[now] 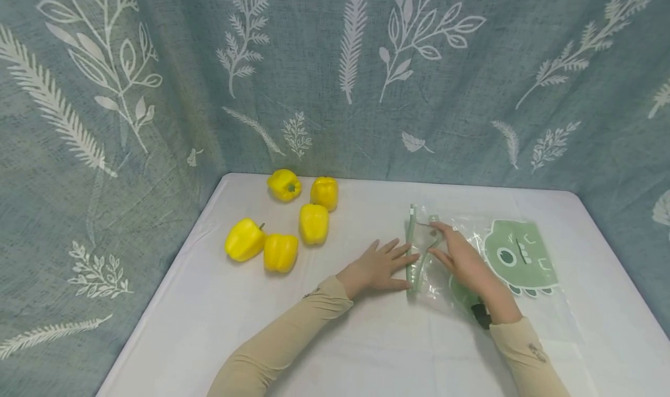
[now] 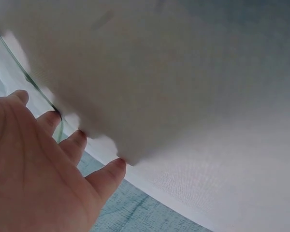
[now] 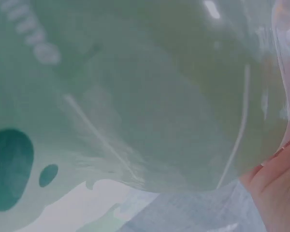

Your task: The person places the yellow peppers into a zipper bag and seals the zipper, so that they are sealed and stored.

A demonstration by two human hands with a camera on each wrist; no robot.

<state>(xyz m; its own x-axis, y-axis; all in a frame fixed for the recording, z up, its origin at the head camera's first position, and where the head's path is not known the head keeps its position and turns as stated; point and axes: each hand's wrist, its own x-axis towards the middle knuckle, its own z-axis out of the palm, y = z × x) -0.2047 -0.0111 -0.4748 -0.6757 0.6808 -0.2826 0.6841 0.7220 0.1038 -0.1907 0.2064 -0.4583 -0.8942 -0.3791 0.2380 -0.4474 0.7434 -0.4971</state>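
A clear plastic zip bag with a green cartoon print lies flat on the right of the table, its green-edged mouth facing left. My left hand has its fingers spread, fingertips at the lower green strip of the mouth. In the left wrist view, the fingers of the left hand are straight along that thin green edge. With thumb and fingers my right hand holds the upper layer at the mouth, and the two green edges stand apart. The bag's printed film bulges across the right wrist view.
Several yellow bell peppers stand in a loose group left of the hands, one nearest the left forearm and another near the back edge. A white cloth covers the table. Blue-green patterned curtains hang behind and at the sides.
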